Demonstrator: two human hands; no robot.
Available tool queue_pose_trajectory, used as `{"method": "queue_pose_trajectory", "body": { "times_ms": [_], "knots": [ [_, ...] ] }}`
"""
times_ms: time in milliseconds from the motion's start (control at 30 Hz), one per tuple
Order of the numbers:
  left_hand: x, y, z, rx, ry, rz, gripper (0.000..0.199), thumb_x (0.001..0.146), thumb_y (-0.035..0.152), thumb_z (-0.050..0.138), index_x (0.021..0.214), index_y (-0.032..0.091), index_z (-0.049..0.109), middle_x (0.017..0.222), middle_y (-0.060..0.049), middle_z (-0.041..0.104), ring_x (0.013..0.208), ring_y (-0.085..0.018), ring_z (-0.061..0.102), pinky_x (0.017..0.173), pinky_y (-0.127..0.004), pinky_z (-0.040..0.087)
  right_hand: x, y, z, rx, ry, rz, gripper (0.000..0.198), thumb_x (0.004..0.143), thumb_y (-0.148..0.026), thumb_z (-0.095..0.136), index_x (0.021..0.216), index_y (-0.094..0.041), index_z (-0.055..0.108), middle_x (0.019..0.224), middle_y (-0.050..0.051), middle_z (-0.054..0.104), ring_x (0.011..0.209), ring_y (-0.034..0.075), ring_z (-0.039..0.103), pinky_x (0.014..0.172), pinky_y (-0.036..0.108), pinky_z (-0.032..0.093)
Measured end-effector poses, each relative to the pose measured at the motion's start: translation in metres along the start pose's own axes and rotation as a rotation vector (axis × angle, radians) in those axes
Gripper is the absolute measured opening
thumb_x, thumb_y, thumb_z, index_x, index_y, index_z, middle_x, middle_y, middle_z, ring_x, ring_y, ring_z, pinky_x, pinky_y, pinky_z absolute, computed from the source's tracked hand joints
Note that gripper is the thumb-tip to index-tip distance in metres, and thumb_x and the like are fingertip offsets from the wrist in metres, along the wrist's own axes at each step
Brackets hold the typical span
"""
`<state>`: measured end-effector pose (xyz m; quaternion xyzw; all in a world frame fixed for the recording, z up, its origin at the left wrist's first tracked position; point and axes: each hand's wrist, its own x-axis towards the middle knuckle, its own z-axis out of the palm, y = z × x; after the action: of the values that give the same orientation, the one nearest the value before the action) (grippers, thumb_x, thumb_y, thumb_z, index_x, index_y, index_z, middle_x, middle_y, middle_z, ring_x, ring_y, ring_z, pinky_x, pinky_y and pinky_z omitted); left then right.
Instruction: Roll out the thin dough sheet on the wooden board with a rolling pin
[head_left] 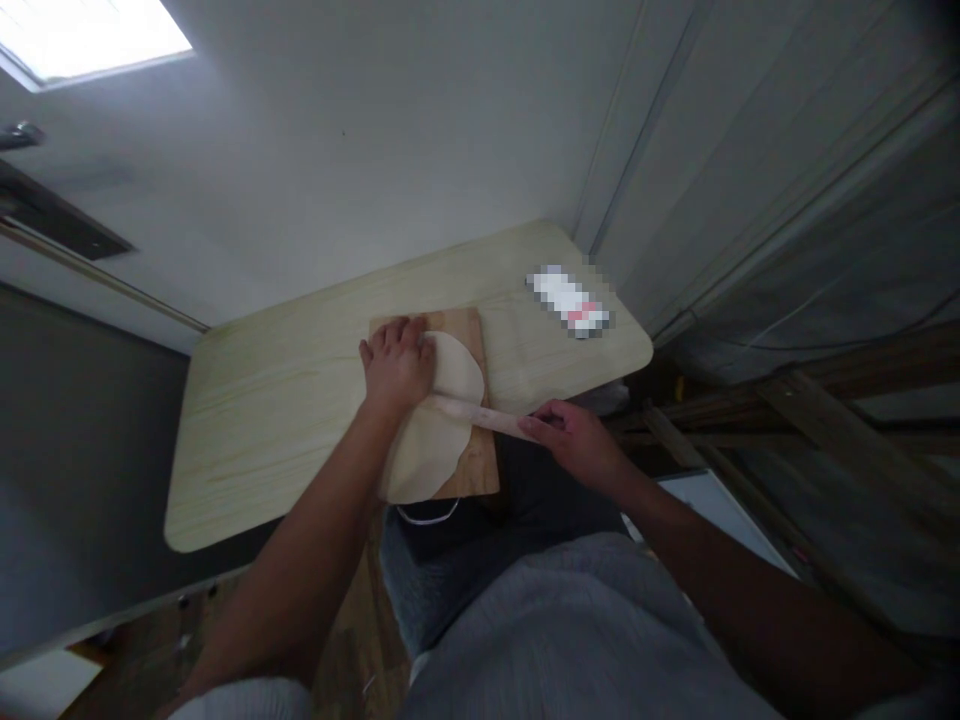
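On the wooden cutting board (478, 470) lies a thin, pale sheet of rolled dough (429, 455), its lower end reaching the board's near edge. My left hand (399, 365) rests on the dough's upper left part, palm down, fingers somewhat apart and slightly bent, holding nothing. In my right hand (574, 440), closed at the board's right side, is a knife (495, 420) with a long, flat, pale blade. The blade lies across the middle of the dough, its tip close to my left wrist. My right fingers hide the handle.
The board stands at the near edge of a light wood-grain table (262, 400) with rounded corners. A pixelated white and pink item (566, 300) lies at the table's right end. Behind is a pale door (375, 150); wooden beams (825, 400) are at the right.
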<state>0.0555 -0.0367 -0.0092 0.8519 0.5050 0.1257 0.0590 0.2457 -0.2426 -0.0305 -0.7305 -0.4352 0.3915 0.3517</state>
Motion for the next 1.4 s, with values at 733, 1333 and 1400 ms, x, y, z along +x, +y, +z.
{"method": "queue_pose_trajectory", "body": {
  "times_ms": [733, 1333, 1400],
  "knots": [
    [-0.029, -0.007, -0.003, 0.013, 0.042, -0.036, 0.047, 0.103, 0.042, 0.03, 0.143, 0.027, 0.049, 0.151, -0.009, 0.049, 0.14, -0.032, 0.039, 0.115, -0.062, 0.028, -0.029, 0.014, 0.008, -0.011, 0.135, -0.225, 0.032, 0.09, -0.046, 0.064, 0.112, -0.022, 0.065, 0.099, 0.006, 0.073, 0.085, 0.021, 0.067, 0.078, 0.031, 0.051],
    [-0.004, 0.003, 0.002, -0.028, 0.084, -0.082, 0.045, 0.102, 0.043, 0.03, 0.137, 0.027, 0.054, 0.146, -0.01, 0.054, 0.136, -0.032, 0.044, 0.113, -0.057, 0.032, -0.008, 0.017, 0.004, 0.045, 0.15, -0.142, 0.041, 0.089, -0.055, 0.063, 0.108, -0.019, 0.069, 0.08, 0.004, 0.072, 0.072, 0.019, 0.067, 0.066, 0.029, 0.051],
    [-0.013, 0.0, 0.002, -0.042, 0.094, -0.077, 0.045, 0.103, 0.042, 0.03, 0.137, 0.027, 0.054, 0.147, -0.009, 0.053, 0.136, -0.03, 0.044, 0.112, -0.055, 0.033, -0.013, 0.017, 0.006, 0.052, 0.153, -0.181, 0.038, 0.089, -0.052, 0.065, 0.109, -0.02, 0.069, 0.088, 0.004, 0.074, 0.079, 0.02, 0.068, 0.071, 0.03, 0.052]
  ]
}}
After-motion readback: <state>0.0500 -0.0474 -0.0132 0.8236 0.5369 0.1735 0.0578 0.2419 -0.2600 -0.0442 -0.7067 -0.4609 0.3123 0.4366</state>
